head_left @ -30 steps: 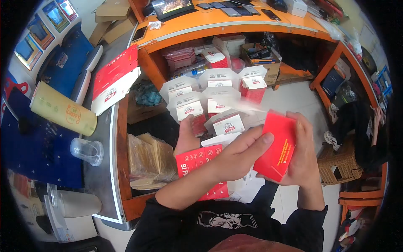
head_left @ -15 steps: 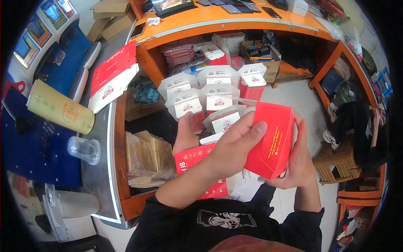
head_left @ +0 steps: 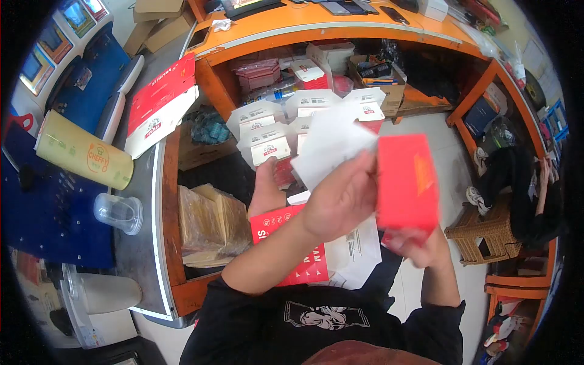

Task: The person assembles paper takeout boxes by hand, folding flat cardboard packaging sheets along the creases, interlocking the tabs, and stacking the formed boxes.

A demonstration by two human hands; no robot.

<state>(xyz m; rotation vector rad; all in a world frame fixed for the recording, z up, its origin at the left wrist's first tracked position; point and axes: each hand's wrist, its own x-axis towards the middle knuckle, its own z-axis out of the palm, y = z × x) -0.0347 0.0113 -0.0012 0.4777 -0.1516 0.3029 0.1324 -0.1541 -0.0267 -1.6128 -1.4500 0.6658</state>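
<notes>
Mid-fold, apparently, the right hand (head_left: 424, 247) grips the red rectangular cardboard box (head_left: 407, 179) beside the fingers of the left hand (head_left: 342, 205) (pinch unclear); any next fold needs steadiness.

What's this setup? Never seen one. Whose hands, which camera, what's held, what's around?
No robot: these are a person's bare hands. One camera, worn on the head, looks forward and down. The right hand holds a red box from below; the left hand is beside it, exact contact unclear. A flat red carton lies beneath the left forearm. Beyond stand boxes with raised white flaps. On the grey counter are a yellow cup and a clear cup.
</notes>
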